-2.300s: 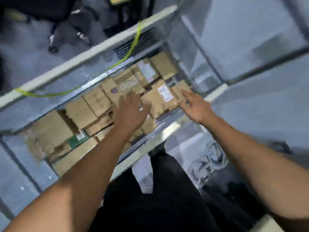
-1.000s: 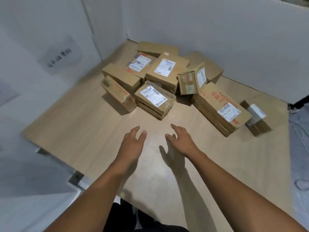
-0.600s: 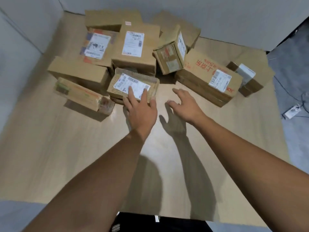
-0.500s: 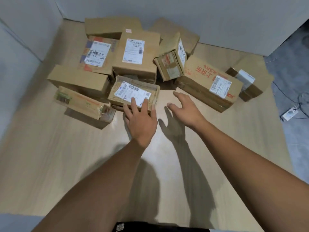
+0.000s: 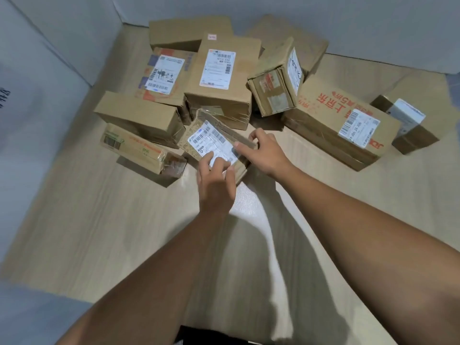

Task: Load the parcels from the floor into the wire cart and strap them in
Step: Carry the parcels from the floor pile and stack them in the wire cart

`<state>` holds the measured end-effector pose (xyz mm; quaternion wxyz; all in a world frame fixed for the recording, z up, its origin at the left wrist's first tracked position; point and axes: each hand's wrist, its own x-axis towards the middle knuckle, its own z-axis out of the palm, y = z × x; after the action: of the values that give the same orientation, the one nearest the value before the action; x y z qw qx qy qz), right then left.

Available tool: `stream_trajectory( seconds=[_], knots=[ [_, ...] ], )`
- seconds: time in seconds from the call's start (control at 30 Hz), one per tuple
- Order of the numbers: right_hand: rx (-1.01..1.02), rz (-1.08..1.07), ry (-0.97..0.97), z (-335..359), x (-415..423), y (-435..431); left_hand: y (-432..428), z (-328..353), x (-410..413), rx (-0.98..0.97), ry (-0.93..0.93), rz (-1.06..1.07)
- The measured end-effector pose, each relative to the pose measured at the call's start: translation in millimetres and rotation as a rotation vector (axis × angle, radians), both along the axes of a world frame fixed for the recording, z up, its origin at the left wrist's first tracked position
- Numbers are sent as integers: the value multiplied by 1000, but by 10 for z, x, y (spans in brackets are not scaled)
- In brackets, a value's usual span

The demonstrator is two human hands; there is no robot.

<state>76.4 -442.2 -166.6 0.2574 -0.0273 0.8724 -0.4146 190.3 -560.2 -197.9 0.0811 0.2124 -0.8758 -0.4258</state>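
Several brown cardboard parcels lie heaped on the wooden floor against the white walls. At the front of the heap a small flat parcel (image 5: pixel 206 138) with a white barcode label sits tilted. My left hand (image 5: pixel 216 180) holds its near edge, fingertips on the label. My right hand (image 5: pixel 267 151) grips its right side, thumb on top and fingers curled over the far edge. A long parcel with red print (image 5: pixel 333 120) lies to the right and a narrow taped parcel (image 5: pixel 142 150) to the left. The wire cart is out of view.
White walls (image 5: pixel 57 41) close the corner behind and to the left of the heap. A small dark box with a white label (image 5: pixel 408 123) stands at the far right. Bare wooden floor (image 5: pixel 99 220) stretches between me and the parcels.
I turned from the loaded cart to the floor heap. Both hands reached forward; the right hand moved left onto the small flat parcel, and both now hold it, its right side slightly raised.
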Motion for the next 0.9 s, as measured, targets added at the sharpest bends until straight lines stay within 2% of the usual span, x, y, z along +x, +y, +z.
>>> stream_trajectory(
  seconds=[0.07,0.17,0.3,0.37,0.43,0.57,0.67,0.77,0.9],
  knots=[
    [-32,-55,3,-62,47,49,44,37,32,205,5,59],
    [-42,-74,-21,-118,236,214,265,66,262,256,50,90],
    [-85,-57,-102,-136,707,619,808,297,723,481,49,322],
    [-122,-30,-156,-118,955,809,1039,375,983,600,107,405],
    [-131,45,-197,-130,1177,853,1160,368,1293,585,153,480],
    [-246,273,-208,-92,1784,589,1054,424,1983,426,75,690],
    [-296,422,-311,86,2399,300,844,495,2627,360,136,837],
    [-308,557,-352,182,2954,89,757,579,3253,455,296,909],
    [-284,841,-250,285,3763,-250,818,581,4172,498,430,1125]
  ],
)
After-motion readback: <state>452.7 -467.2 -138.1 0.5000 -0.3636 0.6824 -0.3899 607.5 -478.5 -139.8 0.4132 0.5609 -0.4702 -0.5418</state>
